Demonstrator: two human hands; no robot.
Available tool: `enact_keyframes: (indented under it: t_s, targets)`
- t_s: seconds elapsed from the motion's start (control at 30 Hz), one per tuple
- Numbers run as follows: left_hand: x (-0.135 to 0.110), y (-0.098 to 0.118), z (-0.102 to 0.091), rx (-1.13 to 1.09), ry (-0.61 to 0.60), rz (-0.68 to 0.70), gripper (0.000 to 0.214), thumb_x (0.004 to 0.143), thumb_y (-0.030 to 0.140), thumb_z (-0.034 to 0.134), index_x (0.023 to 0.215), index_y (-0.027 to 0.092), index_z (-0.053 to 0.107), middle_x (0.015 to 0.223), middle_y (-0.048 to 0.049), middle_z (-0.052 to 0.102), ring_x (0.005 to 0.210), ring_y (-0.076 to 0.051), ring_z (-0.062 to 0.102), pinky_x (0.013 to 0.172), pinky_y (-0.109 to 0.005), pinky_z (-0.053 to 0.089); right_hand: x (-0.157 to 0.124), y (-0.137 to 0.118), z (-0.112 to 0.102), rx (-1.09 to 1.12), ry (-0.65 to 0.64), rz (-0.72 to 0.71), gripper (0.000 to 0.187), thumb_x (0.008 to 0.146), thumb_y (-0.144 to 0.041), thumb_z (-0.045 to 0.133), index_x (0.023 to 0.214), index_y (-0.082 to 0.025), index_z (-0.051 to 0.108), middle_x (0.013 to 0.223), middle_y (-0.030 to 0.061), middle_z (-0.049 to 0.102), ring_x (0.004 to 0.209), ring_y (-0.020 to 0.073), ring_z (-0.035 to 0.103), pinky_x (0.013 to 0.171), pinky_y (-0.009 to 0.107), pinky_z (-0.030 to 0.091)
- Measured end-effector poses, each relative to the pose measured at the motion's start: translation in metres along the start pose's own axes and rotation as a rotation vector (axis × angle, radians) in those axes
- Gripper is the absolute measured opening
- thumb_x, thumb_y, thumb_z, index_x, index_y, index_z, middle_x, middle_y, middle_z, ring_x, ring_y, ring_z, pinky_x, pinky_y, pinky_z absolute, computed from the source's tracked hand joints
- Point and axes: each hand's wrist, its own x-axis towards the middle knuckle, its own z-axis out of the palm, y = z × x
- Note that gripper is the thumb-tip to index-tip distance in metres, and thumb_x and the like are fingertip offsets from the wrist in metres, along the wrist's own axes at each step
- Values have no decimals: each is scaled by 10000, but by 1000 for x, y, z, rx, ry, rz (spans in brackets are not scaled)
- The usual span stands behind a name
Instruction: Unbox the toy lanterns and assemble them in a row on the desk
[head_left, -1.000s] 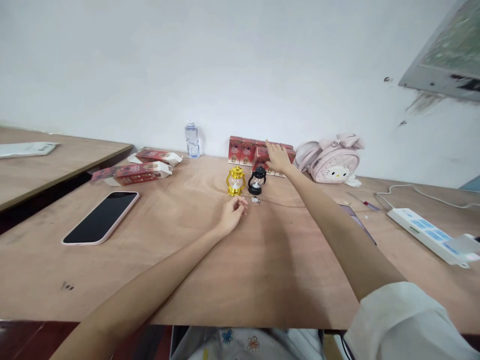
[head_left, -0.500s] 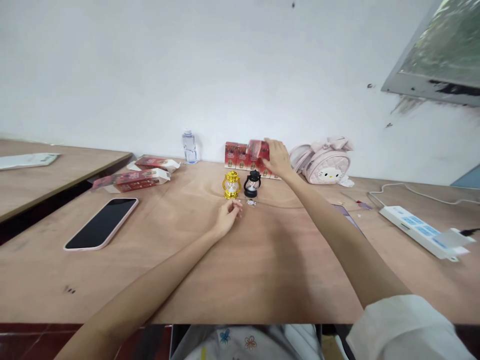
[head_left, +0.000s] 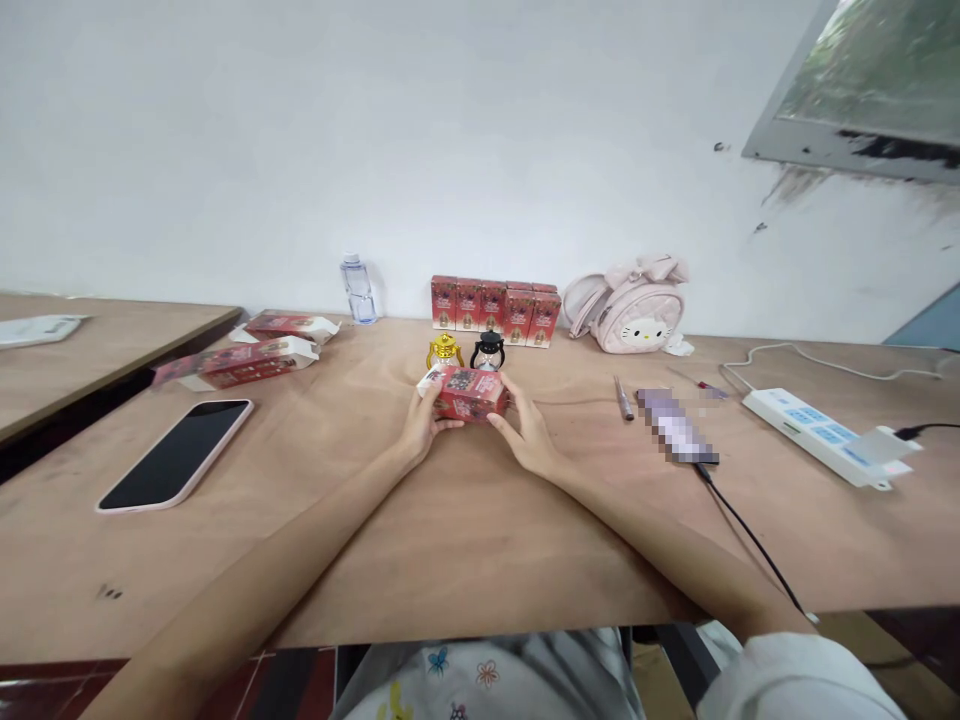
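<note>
A small red printed cardboard box [head_left: 472, 393] lies on its side between my hands, just above or on the table; I cannot tell which. My left hand [head_left: 421, 425] grips its left end, where a white flap shows. Against the right end, my right hand [head_left: 529, 430] closes with thumb and fingers. Right behind the box stand a gold mini lantern [head_left: 445, 347] and a black mini lantern [head_left: 488, 347], their lower parts hidden by it. Farther back, several matching red boxes [head_left: 480, 303] stand upright in a row by the wall.
On the left lie opened red boxes [head_left: 259, 362] and a phone [head_left: 176, 455]; a water bottle [head_left: 358, 290] stands behind. To the right are a pink bag [head_left: 637, 315], a screwdriver [head_left: 623, 398], a second phone [head_left: 677, 425] with a cable, and a power strip [head_left: 821, 435].
My right hand has brought a red box from the back row forward and down to the middle. My left hand has moved slightly left and taken hold of its other end.
</note>
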Motion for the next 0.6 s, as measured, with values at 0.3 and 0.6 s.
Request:
enact_keyframes:
  t_s: [0.3, 0.6]
  targets:
    - [2, -1, 1, 35, 47, 32, 363, 745, 379, 654, 1016, 194, 500, 750, 5, 630, 548, -110, 604, 439, -201, 530, -7, -2, -2, -160, -61, 81, 652, 865, -283, 479, 1458, -174, 231, 1357, 141, 520, 1199, 258, 557, 995, 432, 466]
    - [4, -2, 0, 79, 50, 30, 383, 739, 381, 632, 1038, 183, 496, 729, 12, 618, 503, -105, 571, 388, -195, 479, -13, 3, -5, -182, -24, 16, 620, 833, -289, 526, 1398, -172, 300, 1247, 141, 599, 1099, 244, 623, 924, 399, 515]
